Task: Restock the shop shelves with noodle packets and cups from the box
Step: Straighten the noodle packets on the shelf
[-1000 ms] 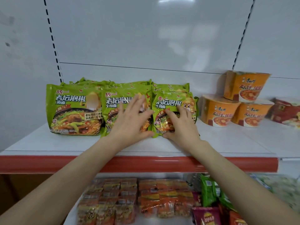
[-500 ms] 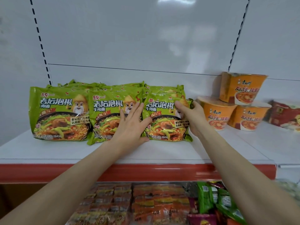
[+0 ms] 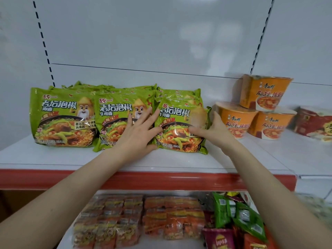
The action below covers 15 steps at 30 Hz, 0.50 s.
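Three rows of green noodle packets stand leaning on the white shelf (image 3: 179, 162): a left packet (image 3: 61, 115), a middle packet (image 3: 115, 121) and a right packet (image 3: 177, 126), with more stacked behind. My left hand (image 3: 138, 132) lies flat with fingers spread across the seam between the middle and right packets. My right hand (image 3: 213, 130) is at the right packet's right edge, thumb lying on its front, fingers beside it. Three orange noodle cups (image 3: 265, 94) are stacked just to the right.
A red noodle bowl (image 3: 316, 123) sits at the far right of the shelf. The shelf has a red front strip (image 3: 53, 178). Below it lie orange snack packs (image 3: 172, 218), green bags (image 3: 240, 218) and a purple crisp bag (image 3: 219, 238).
My right hand slid from the packet's front to its right edge and lower. My left hand stayed flat on the packets. The view shifted slightly.
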Each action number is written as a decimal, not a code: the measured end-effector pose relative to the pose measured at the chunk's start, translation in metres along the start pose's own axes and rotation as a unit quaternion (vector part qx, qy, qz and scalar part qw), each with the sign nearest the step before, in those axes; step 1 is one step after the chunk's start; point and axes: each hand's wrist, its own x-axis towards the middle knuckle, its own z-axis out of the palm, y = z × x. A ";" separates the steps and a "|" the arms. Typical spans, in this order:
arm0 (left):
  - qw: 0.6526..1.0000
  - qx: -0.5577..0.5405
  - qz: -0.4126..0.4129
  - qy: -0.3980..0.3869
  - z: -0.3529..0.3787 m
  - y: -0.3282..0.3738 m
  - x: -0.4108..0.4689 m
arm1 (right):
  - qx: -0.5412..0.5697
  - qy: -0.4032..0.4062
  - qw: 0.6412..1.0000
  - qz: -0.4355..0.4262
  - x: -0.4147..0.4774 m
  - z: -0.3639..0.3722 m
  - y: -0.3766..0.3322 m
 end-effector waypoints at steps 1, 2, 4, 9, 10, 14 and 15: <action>1.000 0.008 0.002 -0.012 0.000 0.000 0.000 | -0.024 -0.006 1.000 -0.019 -0.007 0.001 0.002; 0.999 0.019 -0.002 -0.029 0.000 0.000 0.000 | -0.051 -0.022 0.998 -0.043 -0.011 0.002 0.005; 0.998 0.035 -0.011 -0.047 0.000 0.001 0.001 | -0.102 -0.053 0.990 -0.081 -0.016 0.007 0.008; 0.999 0.019 -0.035 -0.032 0.003 0.007 0.006 | -0.172 -0.027 0.979 -0.106 0.003 0.012 0.004; 0.999 0.021 -0.037 -0.032 0.004 0.008 0.007 | -0.181 -0.023 0.977 -0.107 0.004 0.013 0.004; 0.999 0.026 -0.032 -0.032 0.001 0.009 0.006 | -0.177 -0.008 0.978 -0.109 -0.002 0.013 0.013; 0.999 0.027 -0.030 -0.027 0.001 0.009 0.006 | -0.179 -0.004 0.978 -0.106 -0.003 0.013 0.014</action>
